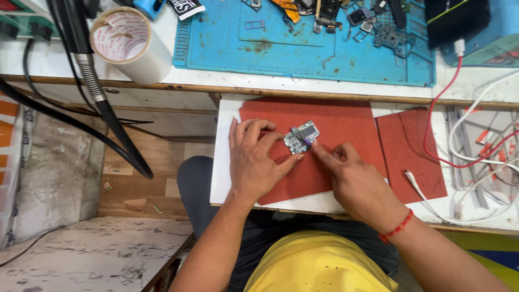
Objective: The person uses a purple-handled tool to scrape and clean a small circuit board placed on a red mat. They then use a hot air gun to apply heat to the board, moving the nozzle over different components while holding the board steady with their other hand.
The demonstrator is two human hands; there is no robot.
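Head view: my left hand [253, 162] pins the small grey circuit board [300, 137] on the red rubber mat [346, 130], table centre. Right hand [354, 176] grip pinches a purple-tipped tool [300, 135]; I'd keep strokes light.

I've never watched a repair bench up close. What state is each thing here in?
Circuit board: flat on the red mat, bare.
Left hand: pressing beside the board.
Right hand: holding a small tool tip on the board.
Tape roll: lying tilted.
White cable: loose end unplugged.
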